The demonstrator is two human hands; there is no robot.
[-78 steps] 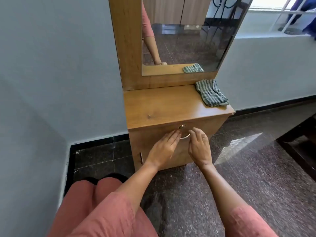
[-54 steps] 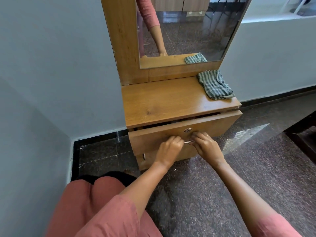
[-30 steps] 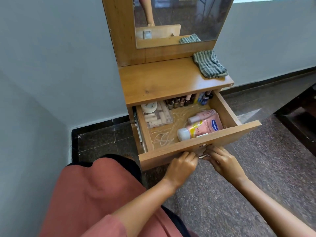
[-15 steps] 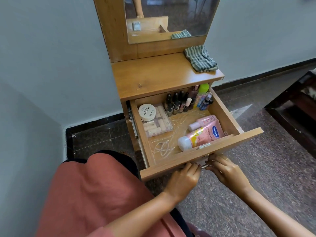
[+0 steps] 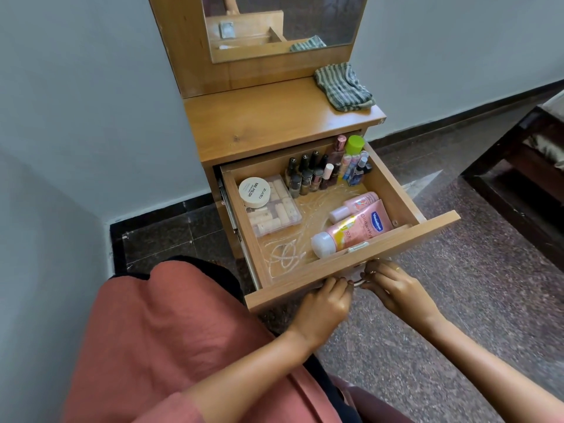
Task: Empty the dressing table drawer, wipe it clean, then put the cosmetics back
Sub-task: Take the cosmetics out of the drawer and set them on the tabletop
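drawer [image 5: 351, 264]: glossy wood | handle [image 5: 358, 282]: shiny metal | cloth [image 5: 343, 87]: striped woven fabric | floor [image 5: 457, 300]: polished speckled stone

Both arms reach forward and meet in front of the body. The left hand [image 5: 323, 303] is palm down with its back to the camera, its fingers [image 5: 336, 283] curled round the left end of the small metal handle [image 5: 357, 282]. The right hand [image 5: 399, 293] faces it from the other side, knuckles raised, fingertips hooked on the right end of that handle, so the two hands nearly touch. The left forearm [image 5: 244, 377] comes in bare from the lower left, wrist straight. The right forearm [image 5: 488, 367] comes from the lower right corner, wrist bent slightly inward. A bent knee [image 5: 183, 315] in pink cloth lies beside the left arm.
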